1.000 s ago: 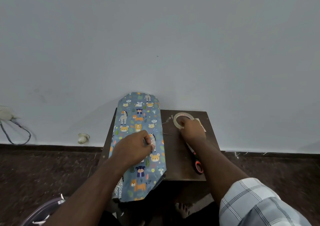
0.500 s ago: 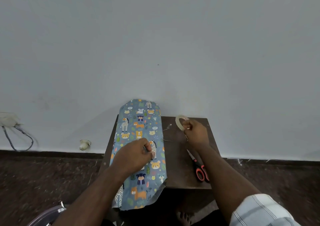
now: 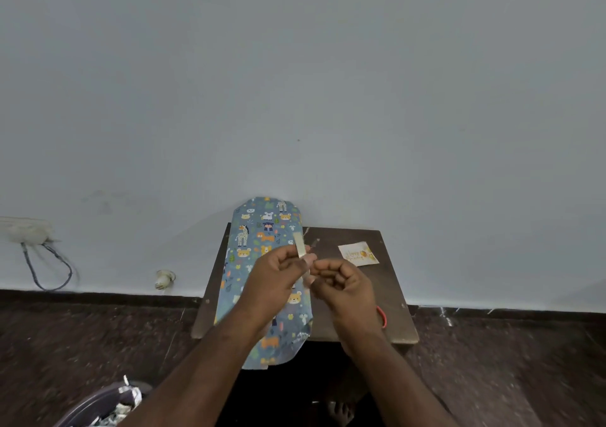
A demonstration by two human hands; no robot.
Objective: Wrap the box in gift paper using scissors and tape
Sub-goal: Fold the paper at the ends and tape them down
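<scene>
The box wrapped in blue animal-print gift paper (image 3: 262, 230) lies lengthwise on the left part of a small brown table (image 3: 390, 292), its paper ends sticking out past the near and far edges. Above it I hold a roll of clear tape (image 3: 300, 249) edge-on between both hands. My left hand (image 3: 273, 277) pinches the roll from the left. My right hand (image 3: 344, 284) has curled fingers on it from the right. Only a red handle loop of the scissors (image 3: 382, 316) shows beside my right wrist.
A small greeting card (image 3: 357, 254) lies at the table's far right. The wall stands right behind the table. A wall socket with a cable (image 3: 29, 233) is at the left, a small white object (image 3: 164, 279) lies by the skirting, and a bin (image 3: 105, 407) sits at the bottom left.
My right hand lifted the tape roll off the table and brought it to the middle. My left hand left the wrapped box and rose to meet the roll. The card is uncovered.
</scene>
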